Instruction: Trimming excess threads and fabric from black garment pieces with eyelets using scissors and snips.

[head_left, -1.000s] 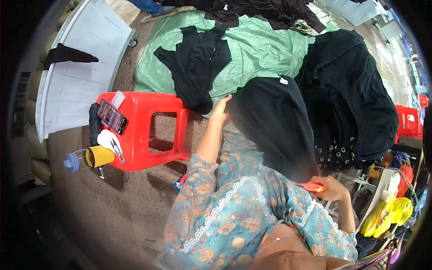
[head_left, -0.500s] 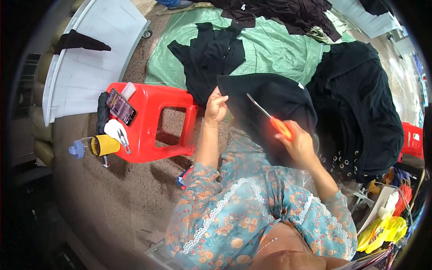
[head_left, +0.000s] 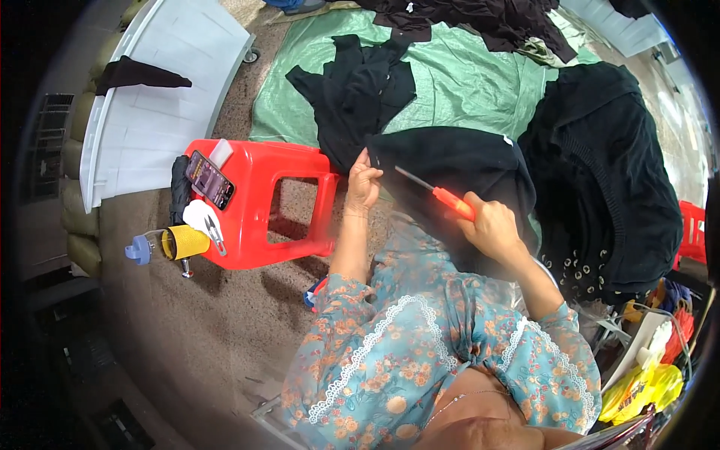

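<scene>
A black knit garment (head_left: 450,150) lies spread across my lap, with a small white tag at its upper right. My left hand (head_left: 363,185) is closed on the garment's left edge, pinching the cloth between thumb and fingers. In my right hand (head_left: 493,226) is a tool with an orange-red handle (head_left: 452,202) and a thin metal shaft. The shaft points left toward my left hand, its tip over the black cloth just short of the fingers. I cannot tell whether the tip touches the fabric.
At the left, a red plastic stool (head_left: 259,161) carries a phone (head_left: 210,180), thread snips (head_left: 215,231) and a yellow-banded bottle (head_left: 184,242). Black garments (head_left: 360,90) lie on a green sheet (head_left: 465,82) ahead. A dark clothing pile (head_left: 607,180) stands at the right, a white bin (head_left: 161,105) far left.
My right hand has shifted slightly left, and the tool has tilted flatter, bringing its tip lower and closer to my left hand. The left hand keeps its hold on the garment's edge.
</scene>
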`<state>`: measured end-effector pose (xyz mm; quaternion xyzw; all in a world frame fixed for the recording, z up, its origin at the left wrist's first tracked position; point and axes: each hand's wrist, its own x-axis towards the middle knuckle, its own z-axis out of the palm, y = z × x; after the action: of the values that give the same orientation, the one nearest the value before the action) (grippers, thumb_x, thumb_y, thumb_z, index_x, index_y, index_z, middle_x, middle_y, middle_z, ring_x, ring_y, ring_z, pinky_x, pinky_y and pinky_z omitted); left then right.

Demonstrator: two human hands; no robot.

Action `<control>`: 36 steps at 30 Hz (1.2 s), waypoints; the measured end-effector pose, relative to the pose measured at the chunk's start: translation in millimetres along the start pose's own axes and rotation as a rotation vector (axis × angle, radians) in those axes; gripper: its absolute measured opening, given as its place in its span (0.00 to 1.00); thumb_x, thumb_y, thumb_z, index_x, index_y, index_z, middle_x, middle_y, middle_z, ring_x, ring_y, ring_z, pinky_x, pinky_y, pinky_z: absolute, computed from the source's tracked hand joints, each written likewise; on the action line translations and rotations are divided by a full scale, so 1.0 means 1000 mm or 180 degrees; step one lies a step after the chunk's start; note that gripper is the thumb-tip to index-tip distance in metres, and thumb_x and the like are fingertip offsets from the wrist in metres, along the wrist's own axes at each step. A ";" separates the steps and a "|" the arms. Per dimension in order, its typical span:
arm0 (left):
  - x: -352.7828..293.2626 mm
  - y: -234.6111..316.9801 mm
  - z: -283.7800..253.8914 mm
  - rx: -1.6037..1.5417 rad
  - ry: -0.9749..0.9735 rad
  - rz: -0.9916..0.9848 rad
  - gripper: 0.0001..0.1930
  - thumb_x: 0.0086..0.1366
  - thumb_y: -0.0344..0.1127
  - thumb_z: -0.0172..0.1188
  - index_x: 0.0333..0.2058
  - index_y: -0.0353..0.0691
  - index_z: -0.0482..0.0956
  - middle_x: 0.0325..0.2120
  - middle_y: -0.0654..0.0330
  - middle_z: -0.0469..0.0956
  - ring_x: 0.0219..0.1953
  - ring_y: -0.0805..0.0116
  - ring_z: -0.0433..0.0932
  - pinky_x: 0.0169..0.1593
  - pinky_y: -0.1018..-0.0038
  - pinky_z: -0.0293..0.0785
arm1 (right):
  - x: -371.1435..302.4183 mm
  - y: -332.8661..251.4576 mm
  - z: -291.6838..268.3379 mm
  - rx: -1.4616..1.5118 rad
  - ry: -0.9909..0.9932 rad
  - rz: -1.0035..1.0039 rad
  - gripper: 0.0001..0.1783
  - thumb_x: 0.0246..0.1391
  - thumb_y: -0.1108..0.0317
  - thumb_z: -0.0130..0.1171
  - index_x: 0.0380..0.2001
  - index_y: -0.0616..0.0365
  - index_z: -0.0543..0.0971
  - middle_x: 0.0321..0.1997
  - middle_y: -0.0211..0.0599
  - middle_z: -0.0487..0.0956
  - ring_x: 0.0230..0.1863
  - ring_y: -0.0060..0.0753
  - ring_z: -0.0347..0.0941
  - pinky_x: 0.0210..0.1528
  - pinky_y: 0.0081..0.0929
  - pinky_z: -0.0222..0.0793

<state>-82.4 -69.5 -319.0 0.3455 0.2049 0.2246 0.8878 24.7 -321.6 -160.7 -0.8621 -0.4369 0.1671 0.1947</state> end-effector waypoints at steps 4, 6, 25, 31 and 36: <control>0.000 -0.001 0.005 -0.0054 -0.0099 -0.0107 0.35 0.45 0.12 0.44 0.57 0.33 0.65 0.53 0.55 0.73 0.55 0.64 0.73 0.60 0.71 0.67 | 0.000 0.002 -0.003 0.0095 -0.0035 0.0066 0.21 0.51 0.48 0.61 0.27 0.54 0.71 0.15 0.46 0.75 0.22 0.53 0.75 0.22 0.46 0.69; -0.001 -0.003 0.002 -0.0038 -0.0184 -0.0112 0.32 0.48 0.14 0.46 0.57 0.33 0.67 0.52 0.56 0.74 0.54 0.64 0.73 0.59 0.70 0.67 | -0.004 0.002 -0.007 0.0176 0.0012 0.0116 0.20 0.51 0.48 0.60 0.28 0.54 0.72 0.18 0.46 0.76 0.23 0.53 0.76 0.24 0.45 0.69; -0.055 -0.024 0.028 0.0081 -0.0052 -0.0740 0.29 0.53 0.15 0.49 0.56 0.36 0.67 0.52 0.57 0.74 0.54 0.64 0.72 0.60 0.67 0.67 | -0.058 0.029 -0.018 0.0194 -0.0119 0.0288 0.24 0.50 0.42 0.60 0.27 0.55 0.75 0.14 0.45 0.74 0.22 0.52 0.75 0.22 0.42 0.69; -0.094 -0.026 0.086 -0.0135 -0.0187 -0.1396 0.15 0.66 0.32 0.54 0.50 0.36 0.72 0.48 0.57 0.77 0.47 0.63 0.77 0.49 0.65 0.74 | -0.062 0.030 -0.020 0.0712 -0.0074 0.0572 0.21 0.52 0.48 0.61 0.33 0.56 0.75 0.19 0.46 0.75 0.25 0.54 0.74 0.27 0.40 0.67; -0.098 -0.030 0.084 -0.0109 -0.0179 -0.1467 0.16 0.71 0.39 0.48 0.50 0.33 0.71 0.45 0.55 0.77 0.46 0.62 0.78 0.51 0.63 0.75 | -0.079 0.033 -0.029 0.0662 -0.0053 0.0516 0.22 0.50 0.45 0.62 0.29 0.54 0.76 0.15 0.45 0.74 0.22 0.53 0.75 0.23 0.43 0.68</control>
<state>-110.9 -185.8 -262.6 0.2806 0.2496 0.0097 0.9268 15.9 -409.9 -141.7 -0.8684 -0.3477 0.2339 0.2652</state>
